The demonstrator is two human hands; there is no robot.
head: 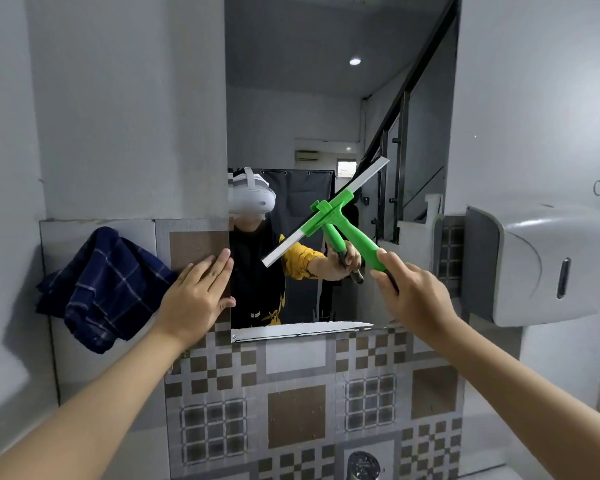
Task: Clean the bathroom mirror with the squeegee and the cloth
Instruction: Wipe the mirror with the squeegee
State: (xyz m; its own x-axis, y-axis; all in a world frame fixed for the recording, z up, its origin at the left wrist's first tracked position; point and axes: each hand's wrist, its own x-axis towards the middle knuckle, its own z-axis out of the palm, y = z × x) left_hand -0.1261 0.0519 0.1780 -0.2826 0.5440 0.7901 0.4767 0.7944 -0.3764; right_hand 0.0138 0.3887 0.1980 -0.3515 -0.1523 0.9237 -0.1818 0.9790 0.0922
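Holding the green squeegee [340,220] by the lower end of its handle, the right hand [413,296] has its fingers curled closed around the grip, and the hand covers the dark end of the handle, so that end is hard to see. The blade is tilted, going from low left to high right across the lower part of the mirror [326,98]; whether the rubber edge really touches the glass I cannot tell. The left hand [196,296] lies flat, with fingers stretched and together, on the left edge of the mirror and the brown tile beside it, and it holds nothing. The dark blue checked cloth [97,289] hangs bunched on the wall ledge, left of this hand; what it hangs from is hidden under the folds. At the right wall a grey paper dispenser [541,265] is partly cut by the frame edge. Below, a round metal object [362,465] is cut off at the bottom and unclear.
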